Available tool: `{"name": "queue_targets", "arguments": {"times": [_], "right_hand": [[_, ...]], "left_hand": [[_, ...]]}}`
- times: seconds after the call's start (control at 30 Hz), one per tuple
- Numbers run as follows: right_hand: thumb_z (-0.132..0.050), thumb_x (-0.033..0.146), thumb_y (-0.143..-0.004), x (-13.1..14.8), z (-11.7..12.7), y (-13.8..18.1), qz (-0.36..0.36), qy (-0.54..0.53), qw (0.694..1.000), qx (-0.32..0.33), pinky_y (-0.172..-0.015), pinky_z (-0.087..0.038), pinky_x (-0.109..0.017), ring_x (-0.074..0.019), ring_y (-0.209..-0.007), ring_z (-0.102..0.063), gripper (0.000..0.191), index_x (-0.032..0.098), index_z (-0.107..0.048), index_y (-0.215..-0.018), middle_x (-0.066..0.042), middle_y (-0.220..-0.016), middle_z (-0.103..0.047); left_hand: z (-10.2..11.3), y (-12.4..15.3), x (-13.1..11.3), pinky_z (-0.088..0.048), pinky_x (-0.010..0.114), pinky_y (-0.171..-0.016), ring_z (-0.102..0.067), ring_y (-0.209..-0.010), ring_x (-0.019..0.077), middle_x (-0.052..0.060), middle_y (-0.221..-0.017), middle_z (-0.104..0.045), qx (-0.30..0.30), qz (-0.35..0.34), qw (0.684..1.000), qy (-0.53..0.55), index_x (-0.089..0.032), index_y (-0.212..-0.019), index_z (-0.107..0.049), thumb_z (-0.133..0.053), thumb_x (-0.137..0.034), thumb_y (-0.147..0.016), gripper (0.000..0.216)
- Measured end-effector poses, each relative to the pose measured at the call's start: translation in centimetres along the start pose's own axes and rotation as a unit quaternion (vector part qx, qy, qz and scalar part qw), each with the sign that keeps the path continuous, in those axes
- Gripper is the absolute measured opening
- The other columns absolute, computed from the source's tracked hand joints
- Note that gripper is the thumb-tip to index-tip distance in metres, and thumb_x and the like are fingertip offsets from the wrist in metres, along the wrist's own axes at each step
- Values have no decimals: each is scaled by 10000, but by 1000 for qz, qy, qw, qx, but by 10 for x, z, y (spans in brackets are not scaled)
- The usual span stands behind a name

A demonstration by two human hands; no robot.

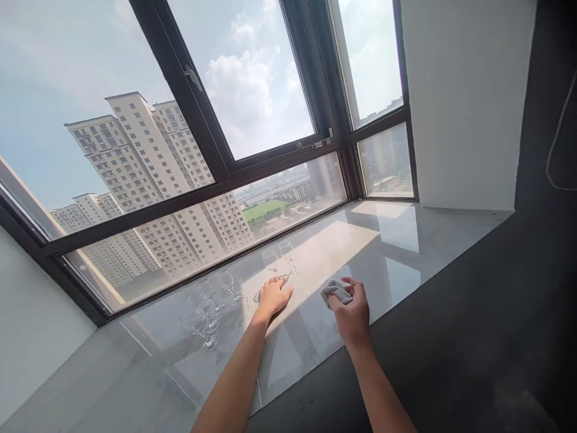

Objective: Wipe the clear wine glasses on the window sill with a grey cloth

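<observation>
Right hand (355,311) pinches cloth (332,291); left hand (273,298), half-curled, partly covers a glass (256,297), grip unclear.

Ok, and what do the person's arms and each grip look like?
The left grip and right grip are human hands, without gloves. The left forearm and right forearm are bare and taper toward the wrists. No sleeves, watch, cables or markings show.
</observation>
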State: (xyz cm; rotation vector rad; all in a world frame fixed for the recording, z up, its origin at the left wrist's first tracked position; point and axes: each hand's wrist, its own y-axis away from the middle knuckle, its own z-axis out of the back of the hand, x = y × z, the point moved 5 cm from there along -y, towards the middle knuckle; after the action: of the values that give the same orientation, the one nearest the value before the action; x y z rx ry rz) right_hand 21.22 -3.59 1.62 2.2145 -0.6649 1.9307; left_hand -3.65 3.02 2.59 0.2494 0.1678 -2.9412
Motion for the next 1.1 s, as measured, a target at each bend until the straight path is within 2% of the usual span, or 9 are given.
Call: {"name": "queue_targets", "arguments": {"times": [0.2, 0.43, 0.57, 0.83, 0.97, 1.1], "right_hand": [[-689, 427, -677, 2, 8, -2, -6, 20, 1000, 3, -585, -463, -307, -191, -673, -582, 528, 202, -559, -1137, -25, -883, -585], [-706, 439, -660, 5, 13, -2, -6, 5, 1000, 1, -581, -470, -319, -204, -690, -591, 544, 186, -561, -1120, -43, -880, -598], [-708, 438, -663, 4, 14, -1, -7, 14, 1000, 3, -562, -465, -318, -200, -669, -590, 546, 184, -568, -1125, -46, -883, -601], [-711, 427, -661, 3, 15, 0, -2, 25, 1000, -1, -564, -469, -350, -217, -662, -591, 527, 179, -582, -1108, -63, -867, -616], [-718, 410, -642, 3, 15, 0, 1, 11, 1000, -10, -554, -459, -335, -205, -641, -579, 524, 171, -583, -1090, -57, -835, -612], [-694, 446, -684, 2, 11, 0, -12, 17, 1000, 14, -557, -461, -320, -208, -675, -593, 539, 173, -566, -1132, -65, -890, -613]], "left_hand": [[8, 45, 13, -237, 452, -1176, -372, -1421, 295, 38, -1519, -482, 9, -16, 1000, -18, -326, -1402, -547, -455, -562, -871, 589], [25, 97, 59, -277, 457, -1150, -450, -1345, 299, 90, -1413, -579, -53, 16, 996, -67, -272, -1350, -606, -430, -542, -898, 555], [29, 101, 82, -264, 512, -1137, -483, -1296, 331, 129, -1354, -608, -71, 78, 989, -104, -243, -1342, -604, -445, -528, -902, 548], [15, 89, 104, -186, 554, -1152, -371, -1391, 362, 193, -1496, -452, -72, 204, 970, -110, -190, -1440, -473, -377, -542, -928, 628], [19, 100, 99, -245, 533, -1111, -390, -1351, 372, 215, -1440, -463, -82, 216, 967, -106, -168, -1373, -501, -410, -477, -919, 557], [31, 112, 79, -323, 473, -1036, -464, -1205, 320, 155, -1225, -538, -137, 206, 965, -82, -172, -1126, -583, -489, -318, -856, 322]]}}
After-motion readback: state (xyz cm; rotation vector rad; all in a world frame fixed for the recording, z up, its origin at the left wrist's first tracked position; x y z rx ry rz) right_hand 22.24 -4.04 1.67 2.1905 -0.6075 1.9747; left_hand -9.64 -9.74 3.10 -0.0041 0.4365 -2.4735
